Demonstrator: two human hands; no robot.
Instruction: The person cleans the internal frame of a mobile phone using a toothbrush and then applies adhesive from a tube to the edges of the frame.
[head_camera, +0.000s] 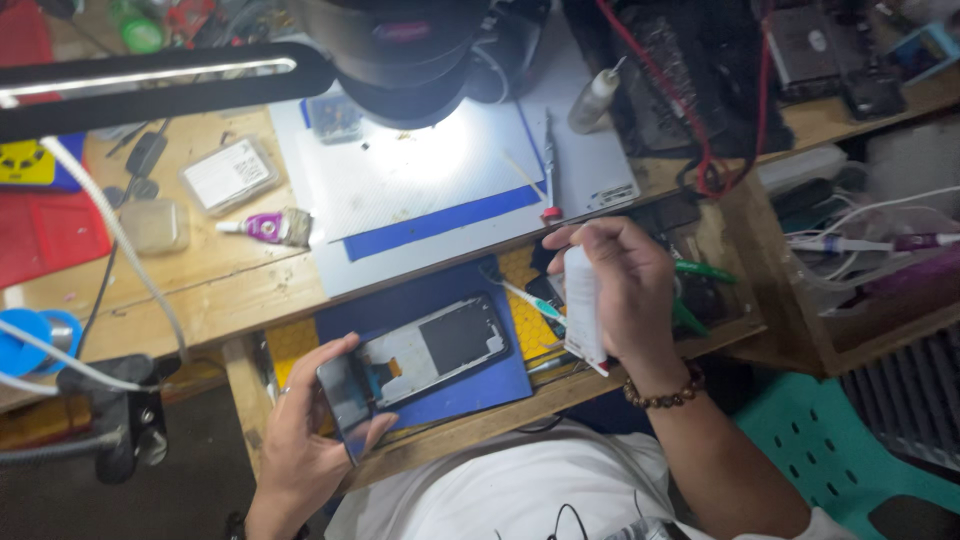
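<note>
Cluttered wooden bench (240, 290): left hand (300, 440) fingers pinch a phone frame (420, 360) over the blue mat (500, 385). At two o'clock, right hand (625, 290) clamps a white tube (583, 305); a squeeze could spill.

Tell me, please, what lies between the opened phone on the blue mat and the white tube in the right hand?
In the head view, a white-and-teal tool lies on yellow mat between the phone and the tube.

Phone (415, 365) lies on mat (500, 385) in open drawer (400, 455); tube (268, 228) on bench (220, 290) behind, left of lit plate (420, 175).
</note>
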